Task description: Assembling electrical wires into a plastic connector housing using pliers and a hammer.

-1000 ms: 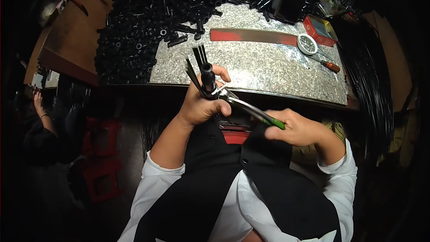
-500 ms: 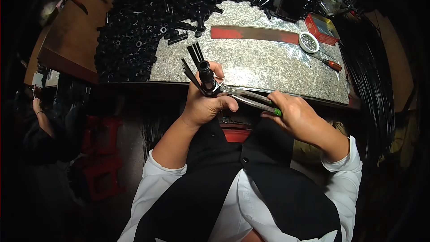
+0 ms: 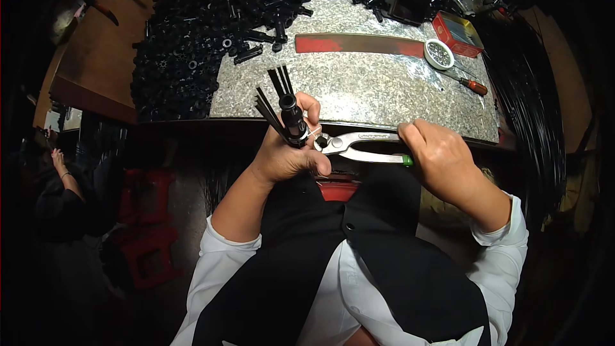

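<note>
My left hand (image 3: 282, 157) grips a black tubular hub (image 3: 292, 114) standing upright, with several thin black ribs (image 3: 280, 81) fanning out beyond it. Its thumb points toward the pincers. A thin, pale wire (image 3: 314, 132) runs at the hub's base. Silver pincers (image 3: 362, 141) with green-covered handles lie level in my right hand (image 3: 438, 157), whose fingers close round the handle ends. The jaws sit beside the hub's base, next to my left thumb; whether they touch the wire, I cannot make out.
On the stone-patterned worktop (image 3: 359, 93) lie a long red-brown strip (image 3: 359, 44), a white cup of small metal pieces (image 3: 439, 54), a red box (image 3: 459, 35) and a screwdriver (image 3: 473, 85). Black tubular parts (image 3: 186, 51) heap at left; black rods (image 3: 525, 109) hang right. Another person's hand (image 3: 59, 159) shows far left.
The pincers have turned from slanting downward to nearly level, and their handles show wider apart. My right hand has moved slightly up and right. My left hand still holds the hub.
</note>
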A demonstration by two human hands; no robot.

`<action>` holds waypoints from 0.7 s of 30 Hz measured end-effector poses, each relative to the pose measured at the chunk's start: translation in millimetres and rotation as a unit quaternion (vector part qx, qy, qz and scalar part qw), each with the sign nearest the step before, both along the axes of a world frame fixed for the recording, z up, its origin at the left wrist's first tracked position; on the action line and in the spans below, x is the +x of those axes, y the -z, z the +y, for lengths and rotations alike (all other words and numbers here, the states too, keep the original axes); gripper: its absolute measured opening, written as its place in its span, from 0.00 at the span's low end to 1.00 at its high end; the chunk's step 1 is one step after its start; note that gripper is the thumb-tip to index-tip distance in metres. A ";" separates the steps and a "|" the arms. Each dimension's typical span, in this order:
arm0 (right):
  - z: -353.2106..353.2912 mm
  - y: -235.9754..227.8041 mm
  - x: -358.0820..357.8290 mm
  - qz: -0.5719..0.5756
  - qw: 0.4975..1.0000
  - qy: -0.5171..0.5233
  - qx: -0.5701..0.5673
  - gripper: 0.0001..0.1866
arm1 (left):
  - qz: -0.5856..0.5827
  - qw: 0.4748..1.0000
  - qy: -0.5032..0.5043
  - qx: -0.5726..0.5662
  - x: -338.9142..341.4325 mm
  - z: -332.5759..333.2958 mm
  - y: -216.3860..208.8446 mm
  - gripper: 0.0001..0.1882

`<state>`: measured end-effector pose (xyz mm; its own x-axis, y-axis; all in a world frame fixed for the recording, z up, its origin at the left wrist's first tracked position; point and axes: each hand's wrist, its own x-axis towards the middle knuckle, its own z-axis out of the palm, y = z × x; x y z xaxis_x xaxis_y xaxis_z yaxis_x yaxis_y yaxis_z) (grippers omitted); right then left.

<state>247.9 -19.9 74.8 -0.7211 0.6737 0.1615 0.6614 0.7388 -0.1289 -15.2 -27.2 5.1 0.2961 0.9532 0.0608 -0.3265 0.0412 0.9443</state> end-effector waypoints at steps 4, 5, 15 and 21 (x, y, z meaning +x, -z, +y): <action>-2.3 -10.2 2.1 -0.058 0.995 -0.015 0.080 0.06 | 0.023 1.000 -0.001 0.014 9.9 1.9 -1.0 0.44; -3.3 -12.5 2.3 -0.069 0.992 -0.016 0.102 0.06 | 0.012 1.000 0.016 0.022 11.2 1.0 -2.5 0.42; -9.4 -11.0 2.6 -0.137 0.990 -0.003 0.045 0.10 | 0.127 0.987 0.046 0.083 12.4 2.2 -1.1 0.35; -7.5 0.6 0.8 -0.009 0.997 -0.016 -0.073 0.15 | 0.008 0.999 -0.018 0.036 13.9 1.1 0.5 0.38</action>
<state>248.7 -27.4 74.2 -0.7451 0.6650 0.0511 0.6402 0.7346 -0.2247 -1.3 -26.1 4.6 0.2639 0.9564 0.1249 -0.3112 -0.0382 0.9496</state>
